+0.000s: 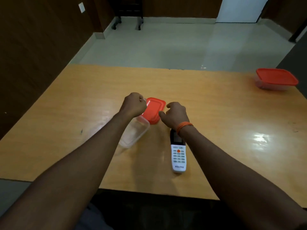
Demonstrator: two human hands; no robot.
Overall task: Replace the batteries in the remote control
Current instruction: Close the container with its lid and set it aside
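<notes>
Wooden bench (216, 113): left hand (133, 104), fingers curled shut, and right hand (176, 114), fingers loosely apart, work an orange lid (153, 110); the clear container (134, 133) may skid into the remote (178, 156).

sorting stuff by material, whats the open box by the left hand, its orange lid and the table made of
Open container: clear, slightly cloudy plastic; the table shows through it. Orange lid: opaque moulded plastic with a stepped rim. Table: wood-grain top, likely laminate or varnished wood, glossy enough to mirror lights.

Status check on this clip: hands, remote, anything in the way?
Left hand fisted, contents hidden. Right hand open at orange lid. Remote untouched, face-up. Nothing blocking.
</notes>
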